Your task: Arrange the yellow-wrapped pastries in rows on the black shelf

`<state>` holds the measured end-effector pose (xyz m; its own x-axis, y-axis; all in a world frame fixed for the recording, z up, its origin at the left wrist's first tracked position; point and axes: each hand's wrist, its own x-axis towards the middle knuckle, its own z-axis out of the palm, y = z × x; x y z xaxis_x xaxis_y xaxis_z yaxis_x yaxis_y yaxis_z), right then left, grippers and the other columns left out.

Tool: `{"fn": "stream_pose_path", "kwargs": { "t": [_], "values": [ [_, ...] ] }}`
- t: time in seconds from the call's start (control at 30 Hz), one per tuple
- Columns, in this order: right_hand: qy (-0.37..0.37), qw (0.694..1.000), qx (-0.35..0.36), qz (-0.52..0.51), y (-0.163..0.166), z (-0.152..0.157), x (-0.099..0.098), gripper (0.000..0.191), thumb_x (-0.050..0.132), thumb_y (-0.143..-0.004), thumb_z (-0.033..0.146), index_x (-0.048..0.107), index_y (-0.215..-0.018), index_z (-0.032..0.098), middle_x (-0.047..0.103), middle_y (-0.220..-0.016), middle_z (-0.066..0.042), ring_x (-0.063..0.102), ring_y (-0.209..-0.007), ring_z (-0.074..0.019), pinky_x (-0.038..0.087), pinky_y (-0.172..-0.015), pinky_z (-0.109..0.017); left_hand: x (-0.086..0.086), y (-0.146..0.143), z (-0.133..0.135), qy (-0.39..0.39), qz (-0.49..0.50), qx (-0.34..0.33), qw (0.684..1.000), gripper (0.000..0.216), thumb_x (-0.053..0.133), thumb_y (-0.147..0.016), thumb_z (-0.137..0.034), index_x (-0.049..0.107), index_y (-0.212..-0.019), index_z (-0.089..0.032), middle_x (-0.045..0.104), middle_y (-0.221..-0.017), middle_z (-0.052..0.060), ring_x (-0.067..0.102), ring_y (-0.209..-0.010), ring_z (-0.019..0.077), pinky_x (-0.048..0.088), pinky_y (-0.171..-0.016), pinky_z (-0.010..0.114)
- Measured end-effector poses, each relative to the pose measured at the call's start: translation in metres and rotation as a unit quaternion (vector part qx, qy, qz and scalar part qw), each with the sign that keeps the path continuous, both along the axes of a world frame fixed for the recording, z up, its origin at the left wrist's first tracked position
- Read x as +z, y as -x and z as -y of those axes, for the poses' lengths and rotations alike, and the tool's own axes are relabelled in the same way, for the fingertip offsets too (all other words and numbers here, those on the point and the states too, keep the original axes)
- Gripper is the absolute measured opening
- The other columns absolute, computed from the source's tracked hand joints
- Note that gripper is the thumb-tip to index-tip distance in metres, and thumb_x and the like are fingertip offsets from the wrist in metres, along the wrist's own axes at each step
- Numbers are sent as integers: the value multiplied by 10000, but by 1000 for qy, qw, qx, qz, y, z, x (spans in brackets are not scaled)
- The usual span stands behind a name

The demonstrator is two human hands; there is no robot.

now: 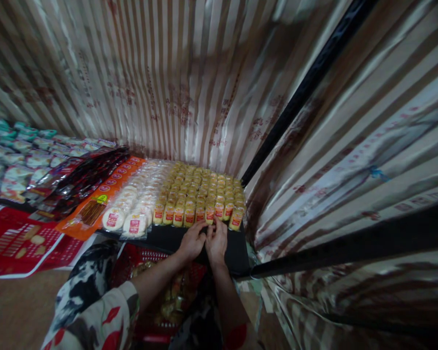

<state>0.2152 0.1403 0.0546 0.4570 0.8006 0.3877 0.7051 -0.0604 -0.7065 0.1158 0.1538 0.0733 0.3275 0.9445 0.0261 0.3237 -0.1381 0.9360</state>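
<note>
Rows of small yellow wrapped snack cakes (178,213) with red labels stand on the black shelf (168,237). My left hand (192,241) and my right hand (216,239) are close together at the front row. Their fingers are bent and closed at the lower front of one yellow snack cake (209,212). The fingertips partly cover its base. Below my forearms a red basket (156,253) holds more yellow packs (173,304), partly hidden by my arms.
Left of the cakes lie round white packaged crackers (134,224), an orange snack bag (91,211), dark packets (83,177) and several white-and-green packs (18,177). A striped sheet (175,82) hangs behind; a black post (295,107) slants at the right.
</note>
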Motion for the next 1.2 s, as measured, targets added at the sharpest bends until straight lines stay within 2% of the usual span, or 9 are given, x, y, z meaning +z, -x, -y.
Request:
{"fn": "stream_pose_path", "kwargs": {
  "t": [0.23, 0.47, 0.63, 0.83, 0.9, 0.97, 1.07, 1.13, 1.2],
  "values": [
    [2, 1000, 6, 9, 0, 1, -3, 440, 304, -838, 218, 501, -1229, 169, 513, -1020, -121, 531, -923, -203, 451, -812, -345, 2, 1, -1, -5, 4, 0, 1000, 413, 420, -696, -45, 609, -1035, -185, 552, -1238, 48, 450, -1194, 169, 295, -1072, 361],
    [4, 1000, 6, 16, -1, 1, -1, 437, 305, -821, 219, 535, -1183, 136, 535, -1055, -138, 523, -980, -209, 430, -861, -351, 12, 7, 13, -10, -28, 15, 999, 364, 435, -679, -12, 643, -913, -198, 573, -1180, 43, 507, -1120, 170, 346, -1028, 325],
    [7, 1000, -7, 2, 1, -2, 0, 404, 338, -771, 185, 542, -1110, 101, 586, -974, -138, 554, -869, -203, 440, -816, -350, 6, 23, 25, -41, -24, 27, 999, 334, 446, -678, -10, 645, -877, -190, 586, -1135, 43, 544, -1040, 154, 407, -954, 292],
    [-14, 999, -46, 15, 12, 8, 18, 316, 333, -770, 162, 551, -996, 130, 551, -1014, -146, 509, -985, -225, 398, -870, -365, -2, 54, 41, -18, -34, 6, 999, 262, 438, -750, -98, 644, -891, -175, 653, -889, 26, 596, -811, 138, 461, -829, 266],
    [-47, 998, -45, 13, 22, 22, 26, 270, 342, -789, 181, 545, -962, 143, 558, -973, -129, 529, -922, -209, 420, -832, -345, -4, 64, 50, -3, -13, -2, 1000, 288, 418, -729, -66, 640, -884, -165, 654, -878, 25, 599, -817, 133, 460, -816, 252],
    [-72, 997, -3, -7, 34, 43, 30, 216, 359, -810, 207, 543, -913, 161, 572, -902, -96, 549, -823, -181, 449, -768, -312, -9, 72, 60, -9, 11, 0, 1000, 302, 409, -706, -45, 637, -863, -165, 652, -889, 27, 592, -847, 131, 450, -825, 241],
    [-60, 991, 117, -21, 55, 78, 22, 189, 364, -832, 216, 551, -823, 195, 593, -841, -61, 568, -808, -156, 460, -758, -283, -23, 84, 75, -5, 5, 17, 1000, 238, 430, -727, -98, 641, -805, -173, 643, -838, 31, 580, -817, 143, 445, -810, 251],
    [-2, 977, 213, -11, 65, 96, 8, 199, 373, -828, 198, 573, -829, 204, 612, -853, -56, 575, -847, -152, 455, -796, -277, -39, 92, 83, 53, -14, 23, 998, 210, 437, -750, -137, 639, -789, -180, 643, -837, 32, 575, -840, 155, 433, -829, 264],
    [125, 948, 292, 18, 72, 104, -8, 248, 361, -817, 151, 593, -892, 197, 629, -918, -66, 572, -923, -155, 438, -851, -285, -58, 99, 90, 157, -37, 25, 987, 192, 452, -758, -148, 636, -798, -182, 652, -865, 34, 569, -907, 172, 413, -871, 286]
  ]
}}
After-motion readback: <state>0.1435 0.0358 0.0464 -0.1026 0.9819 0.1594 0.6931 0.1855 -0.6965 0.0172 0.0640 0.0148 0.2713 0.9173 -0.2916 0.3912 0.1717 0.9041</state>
